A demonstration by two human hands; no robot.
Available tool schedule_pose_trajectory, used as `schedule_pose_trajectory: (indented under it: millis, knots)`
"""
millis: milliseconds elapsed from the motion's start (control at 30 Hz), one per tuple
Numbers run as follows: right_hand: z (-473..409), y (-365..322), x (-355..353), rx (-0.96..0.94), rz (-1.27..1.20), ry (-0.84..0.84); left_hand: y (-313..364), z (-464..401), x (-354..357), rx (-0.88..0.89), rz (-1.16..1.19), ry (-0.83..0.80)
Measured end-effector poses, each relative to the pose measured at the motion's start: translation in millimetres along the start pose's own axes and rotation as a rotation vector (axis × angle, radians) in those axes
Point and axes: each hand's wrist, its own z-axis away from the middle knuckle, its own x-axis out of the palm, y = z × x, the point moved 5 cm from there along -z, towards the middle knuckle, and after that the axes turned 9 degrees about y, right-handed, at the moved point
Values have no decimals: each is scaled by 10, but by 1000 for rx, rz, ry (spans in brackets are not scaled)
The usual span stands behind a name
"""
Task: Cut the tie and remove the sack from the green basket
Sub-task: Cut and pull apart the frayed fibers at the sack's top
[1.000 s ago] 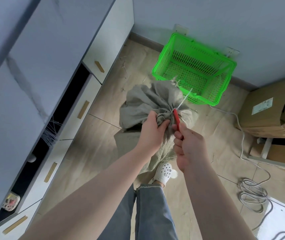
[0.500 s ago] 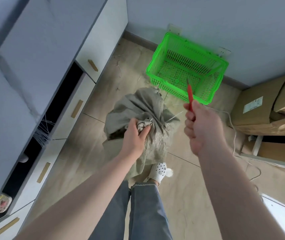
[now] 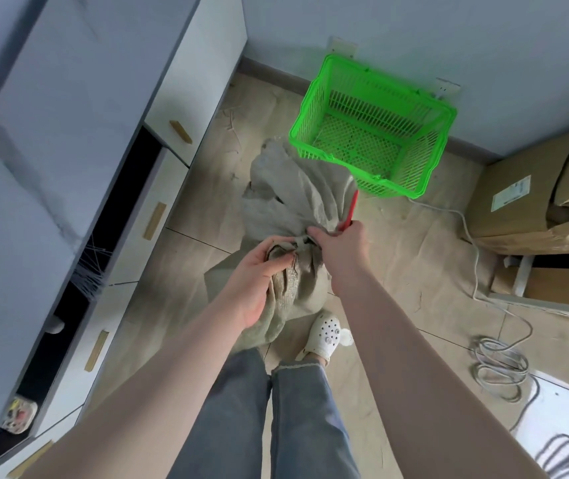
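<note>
Gripping the crumpled grey woven sack (image 3: 296, 202) neck, the left hand (image 3: 258, 274) steadies it while the right hand (image 3: 340, 243) pinches cloth, apparently clasping a red-handled cutter (image 3: 351, 210), at 7 o'clock of the empty green plastic mesh basket (image 3: 310, 108).

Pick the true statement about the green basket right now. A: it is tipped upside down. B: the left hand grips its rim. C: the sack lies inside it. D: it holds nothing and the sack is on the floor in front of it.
D: the green basket stands upright with its mesh bottom bare, while the sack sits on the floor in front of it, held by both hands.
</note>
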Motion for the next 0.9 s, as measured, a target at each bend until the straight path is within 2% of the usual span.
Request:
schedule_pose_trajectory:
  millis: [167, 233, 300, 367, 467, 567, 633, 700, 833, 900]
  knots:
    - [0, 138, -79, -66, -24, 41, 78, -1, -91, -135, -68, 37]
    - [30, 232, -84, -83, -5, -1, 107, -92, -181, -161, -111, 193]
    - [80, 315, -77, -99, -15, -67, 188, -170, -253, -177, -38, 307]
    - [109, 375, -84, -105, -45, -108, 222, -299, -250, -242, 158, 265]
    - [67, 390, -177, -97, -32, -27, 327, -401, -182, -273, 204, 233]
    - [11, 252, -353, -62, -43, 149, 479, -386, -23, -145, 153, 180]
    - [-5, 59, -426, -84, -126, 205, 490, -307, 58, -65, 111, 145]
    - [-20, -138, -402, -93, -181, 182, 406, -155, 130, -20, -47, 109]
    - [-6, -221, -186, 9, -144, 66, 162, 196, 263, 16, -427, -130]
    - [23, -154, -181, -30, -98, 98, 116, 290, 196, -5, -541, -162]
